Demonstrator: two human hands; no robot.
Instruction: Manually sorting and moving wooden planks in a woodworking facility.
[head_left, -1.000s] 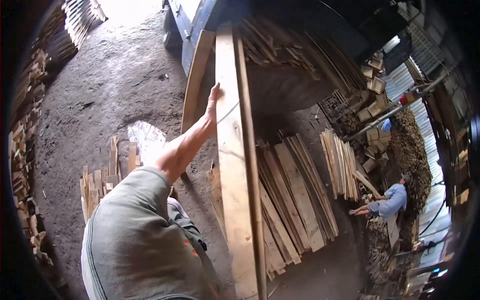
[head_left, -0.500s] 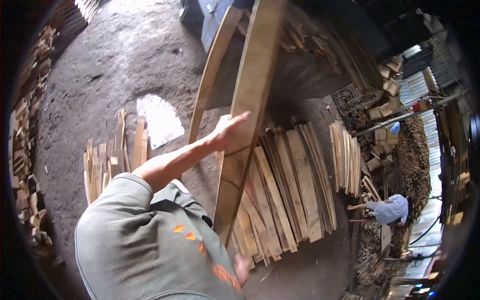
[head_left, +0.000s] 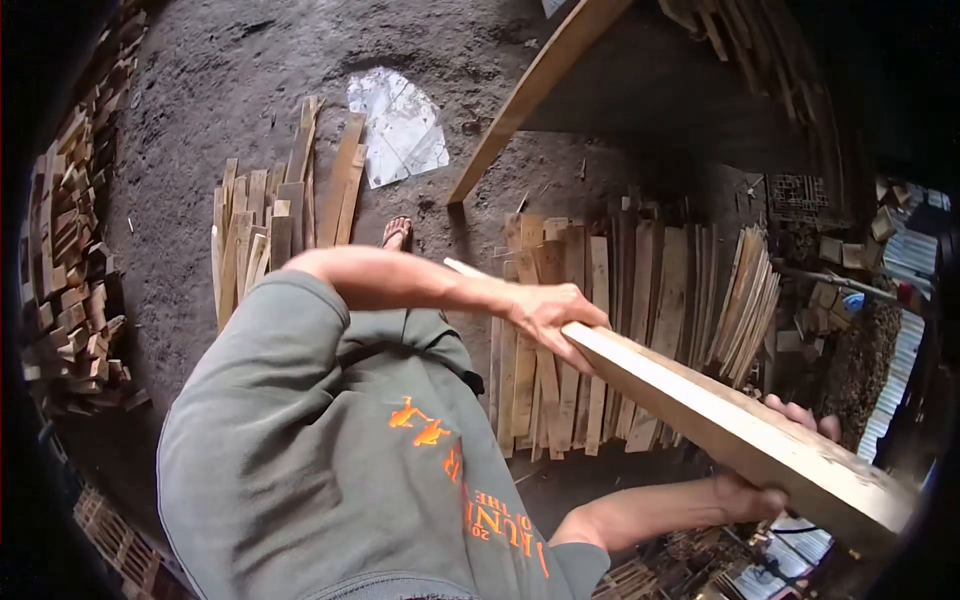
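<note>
A long, thick wooden plank [head_left: 730,420] slants across in front of me, its broad end low at the right. My left hand [head_left: 555,318] is closed around it, with the thumb side over the upper edge. Behind my left forearm a pale tip of the plank shows. Nearer the broad end, my right hand [head_left: 760,495] supports the plank from below, its fingers [head_left: 805,415] curling up on the far side. Part of the right hand is hidden by the wood. Below the plank lies a row of boards [head_left: 600,380] on the ground.
Another long board [head_left: 540,95] leans at the upper middle. Short boards [head_left: 245,225] stand left of my foot [head_left: 398,232]. Stacked wood pieces [head_left: 75,300] line the far left. A whitish sheet [head_left: 398,130] lies on the dirt floor. More slats [head_left: 745,300] sit at the right.
The plank has swung from steeply upright to slanting down rightward. My left hand has moved right and down with it, and my right hand has come up onto the plank. The view has shifted.
</note>
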